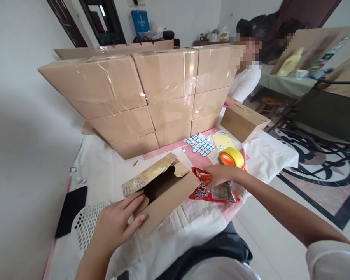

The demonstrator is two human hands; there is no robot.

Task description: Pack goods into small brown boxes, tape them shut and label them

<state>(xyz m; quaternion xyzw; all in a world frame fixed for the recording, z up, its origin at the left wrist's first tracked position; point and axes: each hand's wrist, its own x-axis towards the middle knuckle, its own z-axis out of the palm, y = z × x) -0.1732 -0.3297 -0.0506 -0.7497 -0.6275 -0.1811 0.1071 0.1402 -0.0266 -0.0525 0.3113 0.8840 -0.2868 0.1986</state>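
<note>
In front of me on the table lies an opened cardboard box (172,200), its taped lid flap raised and its inside dark. My left hand (116,217) grips the box's near left end, fingers over the rim and thumb against the outer side. To the right of the box is a red plastic food packet (218,192) with a clear window. My right hand (221,175) is closed on the packet's upper edge, its fingertips partly hidden. Just beyond that hand sits a yellow tape roll (232,156) with an orange core.
Stacked taped cartons (172,91) form a wall across the table's back. A closed carton (245,121) stands at the right, near a person in a white shirt (246,83). At the left are a white perforated basket (89,221) and a black flat object (72,210).
</note>
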